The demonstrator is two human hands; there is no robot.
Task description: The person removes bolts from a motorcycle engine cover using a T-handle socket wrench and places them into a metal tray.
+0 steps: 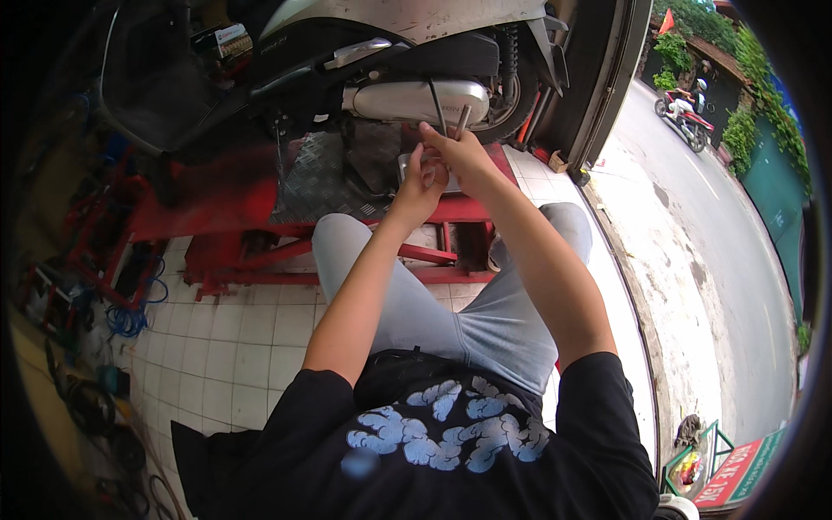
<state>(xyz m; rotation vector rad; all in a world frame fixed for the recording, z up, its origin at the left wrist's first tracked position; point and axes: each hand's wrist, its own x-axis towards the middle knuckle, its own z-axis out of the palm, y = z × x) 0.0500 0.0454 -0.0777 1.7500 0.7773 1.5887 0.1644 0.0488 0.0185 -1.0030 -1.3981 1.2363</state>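
In front of me a scooter stands side-on, its silver engine-side cover point(416, 100) just beyond my hands. My right hand point(459, 159) is closed, with a slim dark rod point(438, 106) and a shorter silver metal rod point(463, 120) sticking up from it. Whether the two rods belong to one tool cannot be made out. Close against it on the left, my left hand point(419, 192) has its fingers curled together near the right fingertips. What it holds, if anything, is hidden. Below the hands, a pale metal tray-like piece point(404, 165) shows partly on the lift.
A red lift point(234, 208) with a chequered metal plate point(316, 178) carries the scooter. The scooter's rear wheel point(513, 108) is beyond the hands at right. Blue hose point(128, 319) lies coiled at left. A door frame point(607, 82) borders the street, where a motorbike point(686, 121) passes.
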